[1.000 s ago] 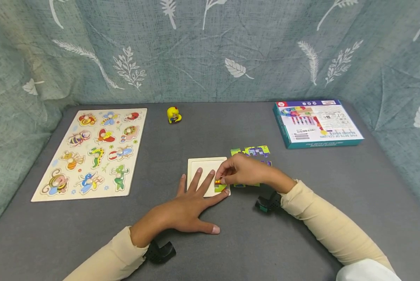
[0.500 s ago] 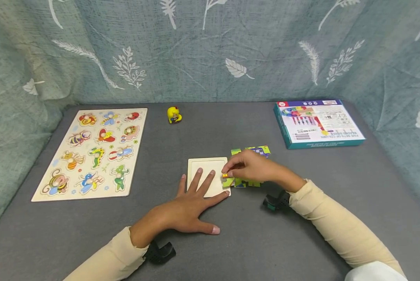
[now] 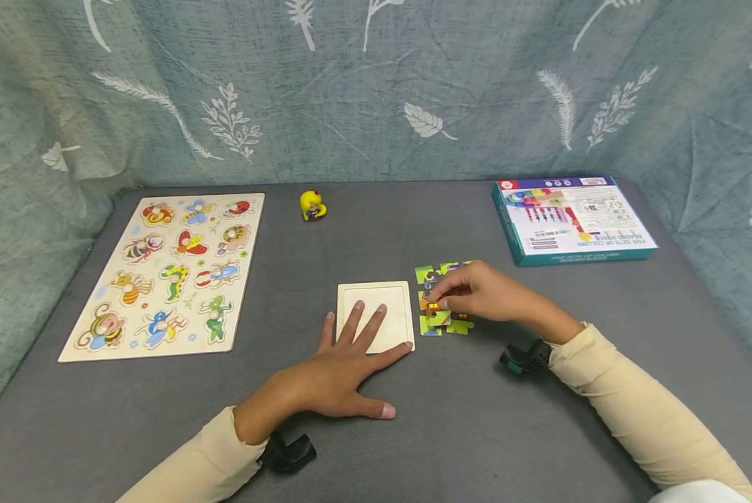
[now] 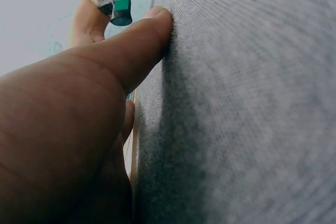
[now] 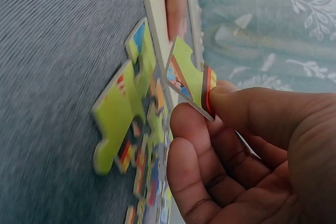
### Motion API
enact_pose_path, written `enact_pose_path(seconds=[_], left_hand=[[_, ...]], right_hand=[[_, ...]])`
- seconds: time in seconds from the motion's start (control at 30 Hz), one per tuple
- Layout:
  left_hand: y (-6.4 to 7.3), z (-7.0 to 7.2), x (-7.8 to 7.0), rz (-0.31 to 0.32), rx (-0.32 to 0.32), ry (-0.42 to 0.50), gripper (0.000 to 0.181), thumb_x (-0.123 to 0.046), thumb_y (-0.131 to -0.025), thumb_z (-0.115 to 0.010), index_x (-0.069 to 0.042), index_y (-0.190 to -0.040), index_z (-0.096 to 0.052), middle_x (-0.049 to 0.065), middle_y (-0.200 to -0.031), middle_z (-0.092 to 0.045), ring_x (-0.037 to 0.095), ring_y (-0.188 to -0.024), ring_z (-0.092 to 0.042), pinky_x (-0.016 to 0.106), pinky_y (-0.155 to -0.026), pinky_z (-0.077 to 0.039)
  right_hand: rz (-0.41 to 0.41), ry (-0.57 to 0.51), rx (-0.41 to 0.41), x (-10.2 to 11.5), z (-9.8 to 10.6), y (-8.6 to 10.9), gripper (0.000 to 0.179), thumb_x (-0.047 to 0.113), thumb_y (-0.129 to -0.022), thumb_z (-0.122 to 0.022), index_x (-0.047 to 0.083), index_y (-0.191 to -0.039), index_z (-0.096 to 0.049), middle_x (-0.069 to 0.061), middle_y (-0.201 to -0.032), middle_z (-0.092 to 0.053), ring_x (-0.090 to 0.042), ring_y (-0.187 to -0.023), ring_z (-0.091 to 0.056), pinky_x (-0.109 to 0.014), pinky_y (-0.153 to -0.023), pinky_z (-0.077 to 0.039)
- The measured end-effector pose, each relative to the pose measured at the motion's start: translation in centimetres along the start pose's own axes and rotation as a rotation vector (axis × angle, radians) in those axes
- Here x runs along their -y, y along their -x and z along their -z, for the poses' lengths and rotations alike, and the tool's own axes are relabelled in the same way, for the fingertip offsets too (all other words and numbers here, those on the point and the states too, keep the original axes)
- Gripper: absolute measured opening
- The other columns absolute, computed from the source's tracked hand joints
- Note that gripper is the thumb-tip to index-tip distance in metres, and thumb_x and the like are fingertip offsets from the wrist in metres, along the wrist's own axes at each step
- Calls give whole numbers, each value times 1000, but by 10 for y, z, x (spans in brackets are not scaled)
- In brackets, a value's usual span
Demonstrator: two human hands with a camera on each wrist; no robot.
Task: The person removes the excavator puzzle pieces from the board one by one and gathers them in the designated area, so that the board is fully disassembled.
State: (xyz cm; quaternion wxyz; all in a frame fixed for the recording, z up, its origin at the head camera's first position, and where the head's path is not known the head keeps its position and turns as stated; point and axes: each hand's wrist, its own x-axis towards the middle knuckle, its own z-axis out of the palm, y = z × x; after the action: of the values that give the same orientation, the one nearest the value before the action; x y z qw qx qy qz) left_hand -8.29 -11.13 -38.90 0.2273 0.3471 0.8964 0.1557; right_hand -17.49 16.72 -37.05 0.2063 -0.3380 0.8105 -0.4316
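Observation:
My left hand [image 3: 344,377] lies with fingers spread, its fingertips on the small square wooden puzzle tray [image 3: 398,314]. The thumb rests out on the grey table. My right hand [image 3: 489,292] pinches a green jigsaw puzzle piece [image 5: 195,83] with an orange and red stripe between thumb and fingers. In the head view this hand hovers over a group of loose puzzle pieces [image 3: 430,327] just right of the tray, partly covering them. The right wrist view shows the held piece raised apart from those green, printed pieces [image 5: 115,109].
On the left lies a large peg puzzle board [image 3: 184,278] with insect pictures. A small yellow toy figure [image 3: 312,206] stands near the back. At the back right is a flat printed box [image 3: 574,222]. A patterned curtain [image 3: 376,91] hangs behind the grey table [image 3: 376,461].
My right hand has moved right with the puzzle piece, from the tray's right side to over the loose pieces. My left hand has stayed on the tray.

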Motion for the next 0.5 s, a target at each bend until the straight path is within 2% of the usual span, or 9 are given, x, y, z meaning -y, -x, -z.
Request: enact_pose_path(seconds=[0.23, 0.5], left_hand=[[0, 0, 0, 0, -3, 5, 84, -69, -84, -58, -37, -154, -25, 8, -160, 18, 34, -139, 30, 67, -102, 16], [1, -1, 0, -7, -11, -1, 84, -69, -84, -58, -37, -154, -25, 9, -161, 17, 35, -139, 29, 68, -101, 15]], right_hand=[[-39, -7, -11, -8, 8, 13, 14, -3, -93, -62, -1, -101, -73, -8, -99, -71, -17, -87, -66, -30, -73, -54], [-94, 34, -24, -14, 18, 27, 16, 0, -93, -63, 2, -105, -73, -6, -103, -71, -16, -94, -65, -29, -77, -52]])
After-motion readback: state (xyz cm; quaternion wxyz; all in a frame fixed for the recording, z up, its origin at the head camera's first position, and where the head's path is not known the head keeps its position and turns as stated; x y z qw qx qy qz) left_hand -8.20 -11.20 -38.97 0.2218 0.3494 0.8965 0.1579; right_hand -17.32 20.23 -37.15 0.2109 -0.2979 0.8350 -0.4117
